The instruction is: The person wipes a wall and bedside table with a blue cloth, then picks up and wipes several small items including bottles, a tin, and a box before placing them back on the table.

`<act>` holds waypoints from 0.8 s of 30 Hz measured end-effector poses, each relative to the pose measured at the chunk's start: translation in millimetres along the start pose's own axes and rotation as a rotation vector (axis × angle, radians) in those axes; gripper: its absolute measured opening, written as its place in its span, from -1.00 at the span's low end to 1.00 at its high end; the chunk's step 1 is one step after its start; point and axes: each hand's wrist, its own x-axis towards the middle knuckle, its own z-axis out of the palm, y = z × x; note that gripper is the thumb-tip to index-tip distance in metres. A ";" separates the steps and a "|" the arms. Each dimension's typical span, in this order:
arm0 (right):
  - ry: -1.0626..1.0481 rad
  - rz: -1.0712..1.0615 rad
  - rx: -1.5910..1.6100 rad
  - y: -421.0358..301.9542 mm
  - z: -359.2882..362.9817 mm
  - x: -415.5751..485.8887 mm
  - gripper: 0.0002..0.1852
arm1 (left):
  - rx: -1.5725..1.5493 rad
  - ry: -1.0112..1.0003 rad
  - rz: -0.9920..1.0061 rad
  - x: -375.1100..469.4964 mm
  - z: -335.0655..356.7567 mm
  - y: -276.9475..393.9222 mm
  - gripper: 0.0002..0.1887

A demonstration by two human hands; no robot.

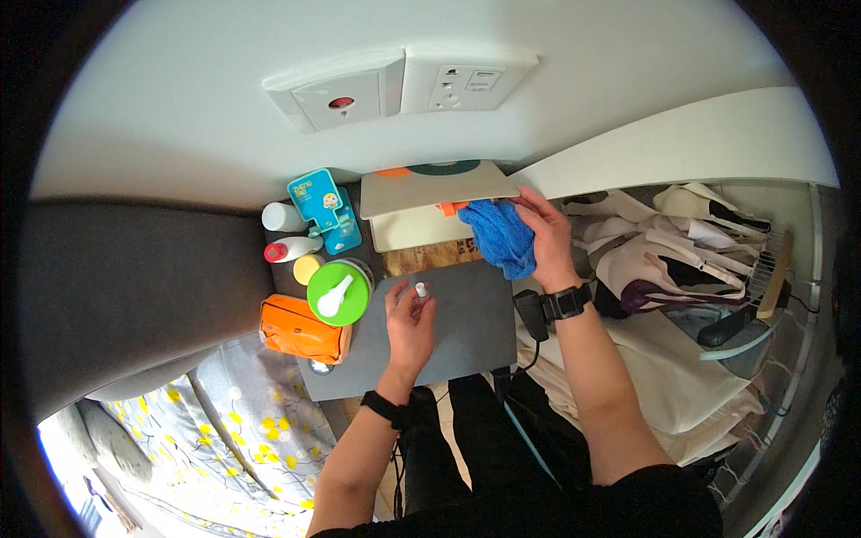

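My left hand (412, 329) is above the grey top of a small cabinet (464, 323), its fingers around a small bottle with a white cap (422, 290); most of the bottle is hidden by the fingers. My right hand (555, 245) holds a crumpled blue cloth (499, 235) at the right end of a cream box (417, 227). The fingertips of that hand reach the edge of the box's beige lid (437, 190), which is tilted up and bears orange and dark green shapes. Something orange (452, 208) shows under the lid, partly covered by the cloth.
Left of my left hand stand a green-lidded container (360, 296) with a white spoon (335, 296), an orange pouch (303, 329), a red-capped white bottle (296, 249) and a blue stand (316, 198). A headboard (155, 296) borders the left. Clothes (672, 269) hang on the right.
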 end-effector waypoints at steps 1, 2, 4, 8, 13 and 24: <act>-0.062 -0.033 0.028 -2.1 0.7 -3.1 -0.50 | -0.032 0.012 -0.004 -1.7 0.5 -1.6 -0.74; -0.092 -0.045 0.042 -4.1 0.9 -7.4 -0.46 | -0.083 0.019 -0.032 -2.6 0.2 -2.8 -0.74; -0.145 -0.065 0.059 -6.7 1.5 -17.2 -0.38 | -0.081 0.015 -0.011 -4.3 -0.8 -4.5 -0.74; -0.122 -0.146 -0.205 -13.2 3.0 -33.9 -0.39 | -0.168 0.020 -0.003 -4.2 -1.4 -3.7 -0.74; -0.192 -0.127 -0.743 -22.4 3.8 -65.4 -0.49 | -0.024 0.000 0.044 -8.6 -1.4 11.8 -0.76; -0.585 -0.291 -0.873 13.4 40.0 -57.6 -0.46 | 0.090 -0.011 0.214 -13.4 -4.4 30.6 -0.75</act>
